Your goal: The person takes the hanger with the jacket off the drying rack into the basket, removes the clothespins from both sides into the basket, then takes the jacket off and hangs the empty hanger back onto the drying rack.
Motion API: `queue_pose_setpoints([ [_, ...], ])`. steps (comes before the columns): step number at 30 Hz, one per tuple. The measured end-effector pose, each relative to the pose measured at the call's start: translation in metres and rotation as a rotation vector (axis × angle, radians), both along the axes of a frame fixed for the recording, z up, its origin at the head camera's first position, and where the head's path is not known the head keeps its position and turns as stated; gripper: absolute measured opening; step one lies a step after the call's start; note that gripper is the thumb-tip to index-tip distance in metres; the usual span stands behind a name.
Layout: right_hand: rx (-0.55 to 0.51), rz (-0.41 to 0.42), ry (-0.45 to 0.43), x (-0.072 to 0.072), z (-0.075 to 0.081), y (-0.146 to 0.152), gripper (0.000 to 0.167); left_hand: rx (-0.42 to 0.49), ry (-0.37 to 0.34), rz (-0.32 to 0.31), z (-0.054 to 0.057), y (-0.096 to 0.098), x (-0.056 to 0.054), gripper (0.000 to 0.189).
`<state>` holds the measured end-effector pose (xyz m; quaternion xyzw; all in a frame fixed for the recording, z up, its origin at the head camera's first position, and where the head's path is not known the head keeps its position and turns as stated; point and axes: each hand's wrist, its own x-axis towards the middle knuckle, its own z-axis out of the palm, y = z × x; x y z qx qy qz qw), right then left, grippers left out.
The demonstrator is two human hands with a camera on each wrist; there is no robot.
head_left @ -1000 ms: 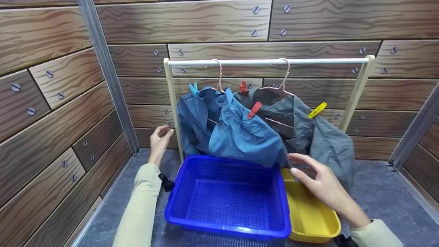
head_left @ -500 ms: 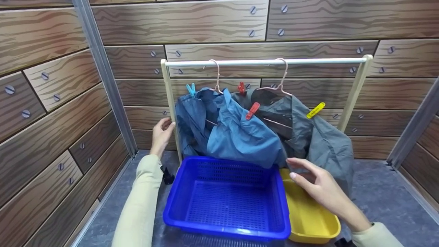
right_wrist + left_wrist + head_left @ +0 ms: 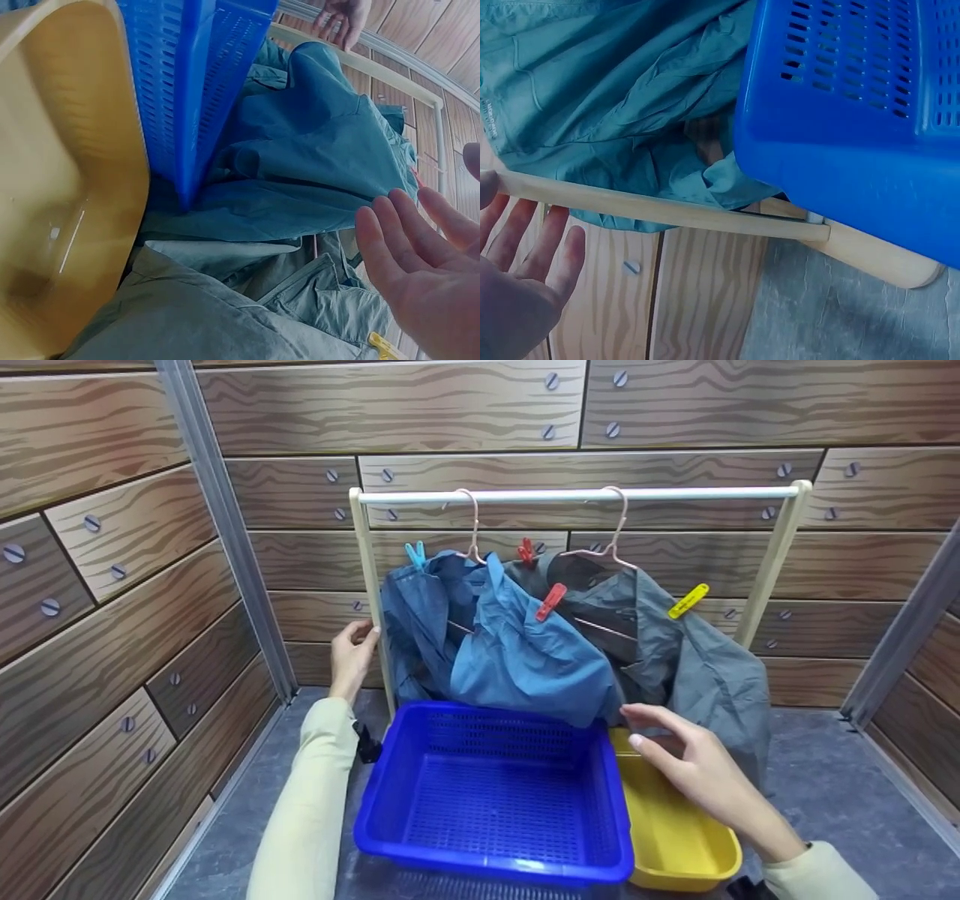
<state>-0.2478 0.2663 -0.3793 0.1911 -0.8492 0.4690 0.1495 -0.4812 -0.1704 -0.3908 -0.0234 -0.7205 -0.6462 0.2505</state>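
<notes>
My left hand (image 3: 352,660) is at the left post (image 3: 660,212) of a small clothes rack. In the left wrist view its thumb lies over the front of the post and the fingertips reach in at the back edge. A blue garment (image 3: 536,671) hangs from a pink hanger (image 3: 475,529), with a light-blue clothespin (image 3: 415,555) at its left. My right hand (image 3: 694,769) hovers over the yellow tub (image 3: 679,840), fingers loosely bent and holding nothing, fingertips near the blue garment's lower right edge. Behind that hand hangs a grey garment (image 3: 720,690) with a yellow clothespin (image 3: 688,601).
A blue perforated basket (image 3: 495,870) stands in front of the rack, with the yellow tub close against its right side. Red clothespins (image 3: 551,602) sit on the garments. Across the top runs the rack's white bar (image 3: 540,496). Wood-patterned walls (image 3: 465,405) enclose the grey floor (image 3: 817,765).
My left hand has moved slightly up and right to the rack's post. The right hand stays in nearly the same place. The garments, basket and tub look unchanged.
</notes>
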Motion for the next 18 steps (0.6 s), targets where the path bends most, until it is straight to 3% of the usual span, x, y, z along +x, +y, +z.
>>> queue_pose_setpoints([
  [8,0.081,-0.064,0.112,-0.005,0.012,0.000,0.034,-0.071,-0.008,0.029,-0.001,0.001,-0.002,0.025],
  [18,0.227,-0.133,0.284,-0.023,0.034,-0.008,0.039,-0.098,0.007,0.048,-0.003,0.001,0.001,0.024],
])
